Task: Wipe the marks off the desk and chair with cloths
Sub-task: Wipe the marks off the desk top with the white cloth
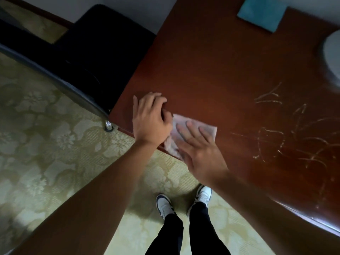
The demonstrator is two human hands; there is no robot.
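Right hand (199, 150) lies flat, fingers straight, pressing the pink cloth (195, 129) onto the desk (202, 70) at its near edge. Left hand (150, 119) sits just left of the cloth, fingers curled at its corner; whether it pinches it I cannot tell. I judge wiping is only starting: the marks (287, 133) lie well right of the cloth, untouched. Next I must slide the cloth right with firm pressure. The chair (103, 52) stands left of the desk.

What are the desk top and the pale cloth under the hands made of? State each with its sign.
Desk top: looks like reddish-brown wood or veneer, glossy; light reflects off it. Pale cloth: apparently thin soft fabric; it rumples over the desk edge.
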